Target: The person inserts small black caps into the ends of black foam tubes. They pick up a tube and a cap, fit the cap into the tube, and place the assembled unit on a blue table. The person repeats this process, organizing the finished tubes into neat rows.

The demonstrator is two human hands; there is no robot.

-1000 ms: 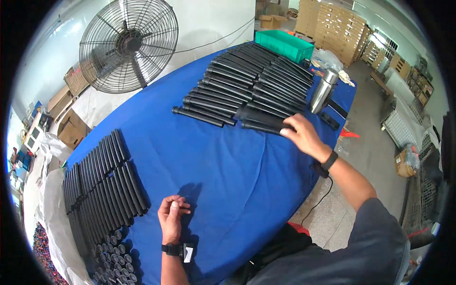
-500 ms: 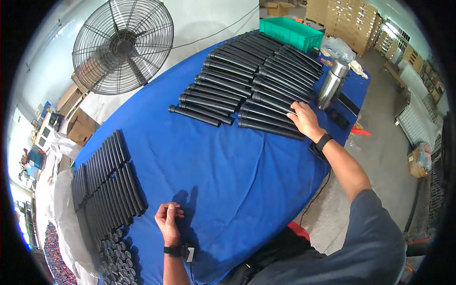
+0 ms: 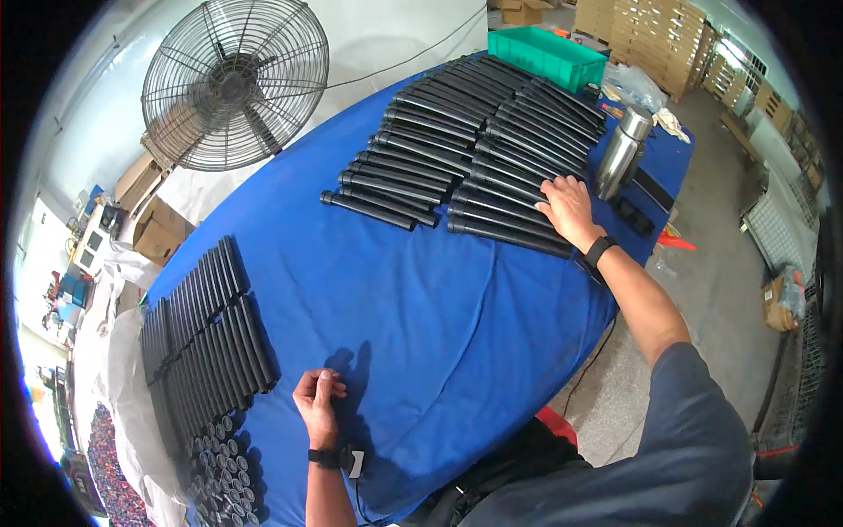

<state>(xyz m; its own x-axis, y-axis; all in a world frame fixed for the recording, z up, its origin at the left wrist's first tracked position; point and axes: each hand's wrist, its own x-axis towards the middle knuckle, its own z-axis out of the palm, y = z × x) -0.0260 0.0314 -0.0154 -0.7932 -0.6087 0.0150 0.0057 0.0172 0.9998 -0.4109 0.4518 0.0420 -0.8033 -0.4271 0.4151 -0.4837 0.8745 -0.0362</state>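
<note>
Black tubes with a wider collar at one end lie in two slanting columns on the blue cloth; the nearer-right column is beside the left column. My right hand rests over the right ends of the tubes near the front of that column, its fingers bent and a little apart, and no tube is lifted. Above the bare cloth at the lower middle, my left hand has its fingers curled in toward the thumb, with nothing visible in them. Plain black tubes lie left of it, beside many round black caps.
A steel flask stands right of the tubes, beside a dark flat object. Behind is a green crate. A large fan stands at the far left edge. White sheeting borders the left tubes.
My left hand's fingers have drawn in closer to the thumb. The right hand stays on the same tubes, its fingers slightly shifted. The whole view has moved a little.
</note>
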